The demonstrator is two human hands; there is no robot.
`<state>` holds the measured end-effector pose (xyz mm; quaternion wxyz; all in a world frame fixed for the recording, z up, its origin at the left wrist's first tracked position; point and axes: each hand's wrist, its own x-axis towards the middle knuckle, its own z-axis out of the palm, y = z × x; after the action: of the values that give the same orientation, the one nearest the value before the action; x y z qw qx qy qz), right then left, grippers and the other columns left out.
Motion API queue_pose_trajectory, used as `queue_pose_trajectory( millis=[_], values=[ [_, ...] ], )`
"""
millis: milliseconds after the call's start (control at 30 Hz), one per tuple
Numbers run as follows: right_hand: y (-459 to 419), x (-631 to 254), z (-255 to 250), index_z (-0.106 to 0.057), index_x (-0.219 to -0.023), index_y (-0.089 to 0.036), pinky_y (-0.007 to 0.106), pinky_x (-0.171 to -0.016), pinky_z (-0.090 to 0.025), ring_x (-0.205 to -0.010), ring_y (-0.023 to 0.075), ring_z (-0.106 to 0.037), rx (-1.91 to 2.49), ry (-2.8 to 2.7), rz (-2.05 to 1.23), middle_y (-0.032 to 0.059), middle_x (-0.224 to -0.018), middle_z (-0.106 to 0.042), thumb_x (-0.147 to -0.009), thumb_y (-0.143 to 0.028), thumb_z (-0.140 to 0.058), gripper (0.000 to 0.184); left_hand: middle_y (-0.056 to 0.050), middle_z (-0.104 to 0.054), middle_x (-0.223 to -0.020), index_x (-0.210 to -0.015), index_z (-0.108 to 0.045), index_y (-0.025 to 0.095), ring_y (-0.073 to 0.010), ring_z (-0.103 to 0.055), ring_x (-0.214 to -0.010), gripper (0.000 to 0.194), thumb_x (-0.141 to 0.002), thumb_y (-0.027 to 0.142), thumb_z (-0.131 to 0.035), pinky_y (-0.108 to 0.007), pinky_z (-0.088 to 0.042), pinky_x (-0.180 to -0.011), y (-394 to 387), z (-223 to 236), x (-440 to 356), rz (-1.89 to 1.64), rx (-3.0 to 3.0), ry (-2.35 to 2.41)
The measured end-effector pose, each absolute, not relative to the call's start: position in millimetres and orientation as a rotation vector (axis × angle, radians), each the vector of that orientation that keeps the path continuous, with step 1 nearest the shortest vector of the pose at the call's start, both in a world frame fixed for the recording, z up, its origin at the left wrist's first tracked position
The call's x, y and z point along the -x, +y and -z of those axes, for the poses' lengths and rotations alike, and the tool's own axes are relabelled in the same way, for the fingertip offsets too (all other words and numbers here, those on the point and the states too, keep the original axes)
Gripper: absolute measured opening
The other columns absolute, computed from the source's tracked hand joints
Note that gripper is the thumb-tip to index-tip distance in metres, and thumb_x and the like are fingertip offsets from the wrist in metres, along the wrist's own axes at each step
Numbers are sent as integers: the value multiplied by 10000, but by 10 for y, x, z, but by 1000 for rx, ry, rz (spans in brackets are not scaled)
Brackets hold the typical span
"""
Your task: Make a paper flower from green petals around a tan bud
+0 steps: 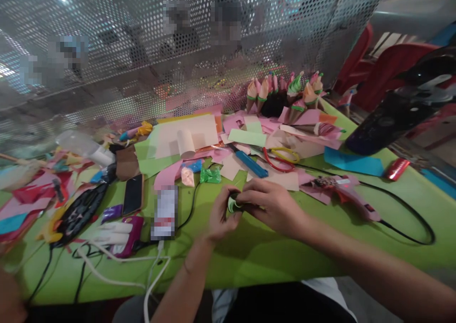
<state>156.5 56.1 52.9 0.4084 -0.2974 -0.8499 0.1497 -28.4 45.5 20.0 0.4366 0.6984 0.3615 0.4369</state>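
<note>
Near the front of the green table (199, 266), my left hand (223, 213) curls round a small rolled piece of light green paper (233, 204). My right hand (270, 204) pinches the same paper from the right, fingertips at its rim. Partly hidden by my fingers, the paper shows a dark opening at its top. Just beyond my hands lie a green wrapped candy (210, 175), a blue utility knife (251, 164) and scissors (281, 159) with red and yellow handles.
A pink glue gun (351, 197) with a looping black cord lies at right, near a dark bottle (388, 118). Paper ice cream cones (263, 91) stand at the back. Phones (133, 194), cables and paper scraps spread leftward. A perforated metal screen (142, 66) borders the far side.
</note>
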Motion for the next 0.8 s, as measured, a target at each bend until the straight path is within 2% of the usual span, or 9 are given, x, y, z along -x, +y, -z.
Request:
queue_pose_trajectory(
  millis=[200, 300, 533, 800],
  values=[
    [584, -1605, -517, -675, -808, -175, 280, -598, -325, -648, 137, -529, 849, -2360, -162, 35, -772, -629, -854, -110, -579, 125, -18, -513, -871, -1034, -479, 196, -185, -499, -767, 415, -839, 559, -527, -325, -420, -688, 467, -226, 249, -945, -1882, 981],
    [574, -1591, -515, -643, -732, -167, 295, -596, -288, -609, 136, -474, 835, -2355, -56, 26, -713, -586, -838, -77, -546, 169, -18, -506, -856, -1030, -473, 198, -185, -493, -764, 429, -839, 580, -509, -321, -421, -687, 460, -221, 224, -929, -1865, 1006],
    [567, -1537, -465, -604, -670, -167, 295, -596, -261, -602, 134, -451, 821, -2328, -12, 18, -685, -566, -809, -60, -539, 187, -31, -522, -902, -1043, -465, 198, -194, -512, -811, 414, -865, 569, -506, -330, -436, -728, 463, -179, 216, -965, -1805, 965],
    [584, -1530, -447, -637, -756, -175, 284, -603, -298, -620, 134, -500, 861, -2269, -159, 16, -720, -604, -820, -90, -600, 112, -21, -513, -878, -1039, -500, 194, -185, -499, -793, 531, -807, 668, -560, -311, -426, -704, 446, -154, 221, -976, -1593, 953]
  ],
)
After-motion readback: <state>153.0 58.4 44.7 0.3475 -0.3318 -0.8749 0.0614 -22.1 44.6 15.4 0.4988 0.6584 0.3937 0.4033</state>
